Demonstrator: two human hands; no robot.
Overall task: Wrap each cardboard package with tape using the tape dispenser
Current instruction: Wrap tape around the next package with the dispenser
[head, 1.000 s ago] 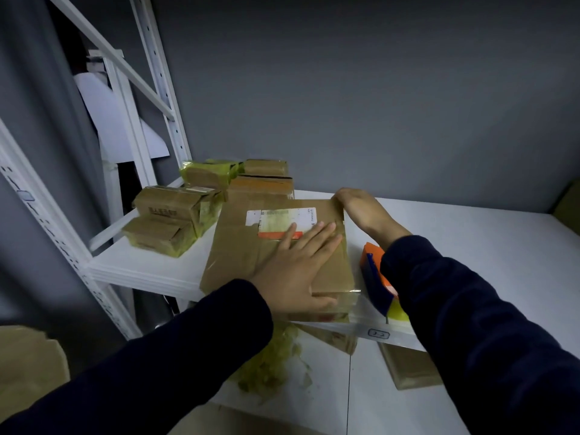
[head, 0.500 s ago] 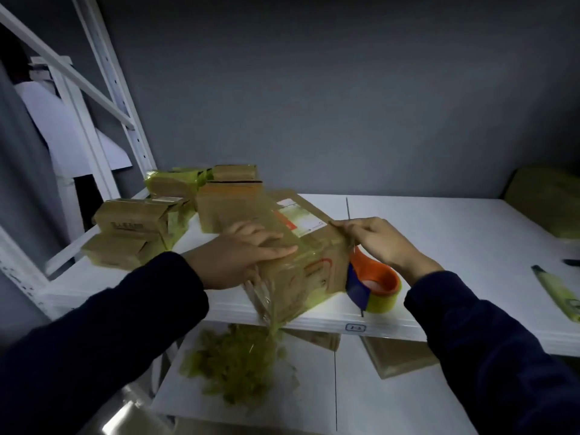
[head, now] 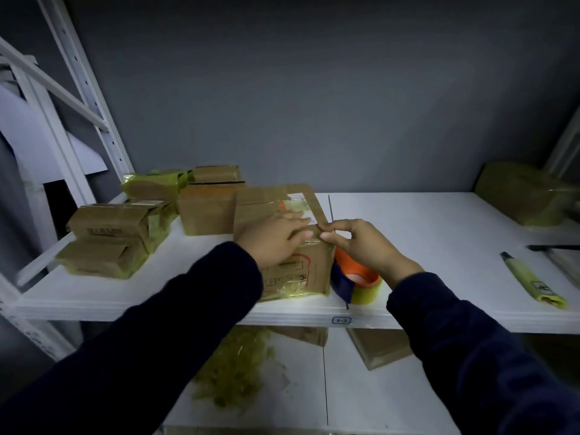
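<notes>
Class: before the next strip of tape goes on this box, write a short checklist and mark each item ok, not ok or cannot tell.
1. Steadied package: ok, left hand presses flat on top.
2. Whole package on shelf: ok.
3. Reachable tape dispenser: ok, beside package, below right hand.
4. Held tape dispenser: not ok, lies on shelf.
5. Gripped tape end: cannot tell; right hand pinches at package's top edge.

A small blue-framed label on the front edge of the shelf, lower centre of the frame, reads roughly "3-2". Print on the cardboard box is too blurred to read.
</notes>
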